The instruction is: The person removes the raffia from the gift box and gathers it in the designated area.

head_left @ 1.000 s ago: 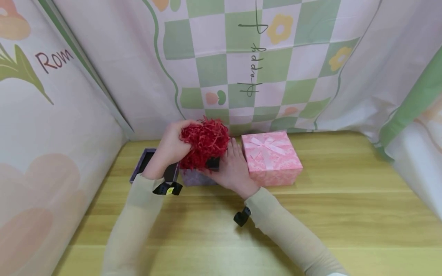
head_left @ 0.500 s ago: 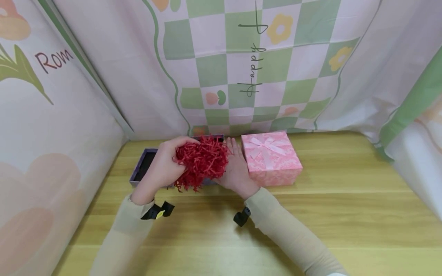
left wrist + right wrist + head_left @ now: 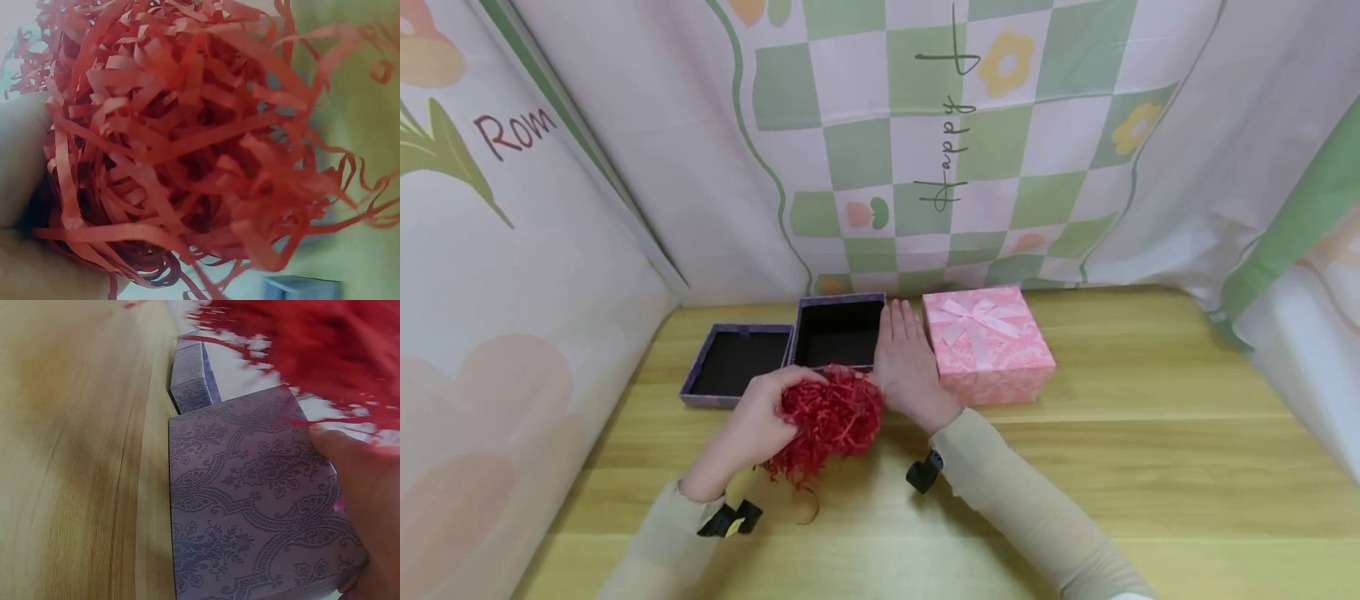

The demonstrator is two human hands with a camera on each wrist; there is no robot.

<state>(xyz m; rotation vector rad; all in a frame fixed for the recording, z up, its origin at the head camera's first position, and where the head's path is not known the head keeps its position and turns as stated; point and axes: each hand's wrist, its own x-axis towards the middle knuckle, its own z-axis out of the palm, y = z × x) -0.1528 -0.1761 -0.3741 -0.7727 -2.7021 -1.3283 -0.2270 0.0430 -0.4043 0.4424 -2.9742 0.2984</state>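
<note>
My left hand (image 3: 767, 417) grips a big tuft of red shredded paper (image 3: 838, 417) low over the table, on the near side of a purple box. Curly strands fill most of the left wrist view, and one long strand dangles below. The box (image 3: 250, 487) is lidless, with a damask-like pattern outside and a black, bare-looking interior. Against its right side my right hand (image 3: 906, 367) rests with straight fingers pointing away, and the thumb (image 3: 337, 447) lies at the near top edge. The tuft hides most of the box's front in the head view.
Left of the box, its shallow purple lid (image 3: 709, 402) lies with the black inside up. A closed pink gift box (image 3: 996, 358) with a ribbon bow stands just right of my right hand. Printed curtains (image 3: 857, 158) border the wooden table (image 3: 1075, 483) at the back and sides.
My left hand has drawn the red shredded paper up out of the purple box and toward me, uncovering the black interior. The right hand has stayed against the box.
</note>
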